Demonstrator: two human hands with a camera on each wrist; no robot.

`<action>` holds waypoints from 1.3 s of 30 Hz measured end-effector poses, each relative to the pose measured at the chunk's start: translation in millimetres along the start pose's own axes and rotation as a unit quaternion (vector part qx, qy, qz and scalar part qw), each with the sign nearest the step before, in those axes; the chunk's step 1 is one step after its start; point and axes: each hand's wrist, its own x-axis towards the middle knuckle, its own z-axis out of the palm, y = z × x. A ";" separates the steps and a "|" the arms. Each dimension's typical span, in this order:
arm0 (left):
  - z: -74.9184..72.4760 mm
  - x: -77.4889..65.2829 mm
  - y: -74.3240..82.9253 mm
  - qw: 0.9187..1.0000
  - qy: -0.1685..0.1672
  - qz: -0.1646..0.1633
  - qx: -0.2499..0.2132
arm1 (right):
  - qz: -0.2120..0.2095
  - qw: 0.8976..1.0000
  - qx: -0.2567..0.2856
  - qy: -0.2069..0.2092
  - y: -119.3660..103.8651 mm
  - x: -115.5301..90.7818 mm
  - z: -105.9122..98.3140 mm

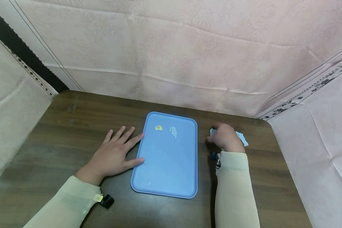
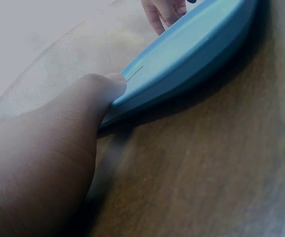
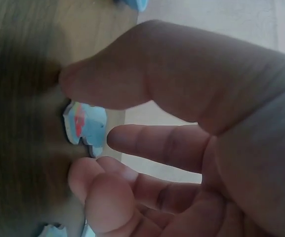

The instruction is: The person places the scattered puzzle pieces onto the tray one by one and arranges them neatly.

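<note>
A blue tray lies on the wooden table, holding a small yellow piece and a pale blue piece. My left hand is spread at the tray's left side, its thumb over the rim and its index fingertip at the edge. Right of the tray, my right hand reaches down among light blue pieces. In the right wrist view, a flat blue piece with pink and yellow marks shows between the thumb and the bent fingers, which stand apart. Part of that piece is hidden.
Another small piece lies at the bottom of the right wrist view. Pale patterned cloth hangs behind and at both sides of the brown table. Each wrist wears a small dark device, the left one showing most.
</note>
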 end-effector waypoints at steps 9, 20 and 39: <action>0.1 -0.5 0.5 1.000 -0.001 -0.002 0.001 | 0.012 1.000 0.005 -0.001 1.9 2.4 -0.2; 0.8 0.0 -1.5 1.000 -0.001 0.004 -0.003 | -0.001 1.000 0.000 0.024 -1.3 -1.3 1.2; -1.4 -0.5 -0.1 1.000 -0.003 0.002 -0.007 | -0.026 0.997 -0.006 0.072 -5.6 1.4 2.4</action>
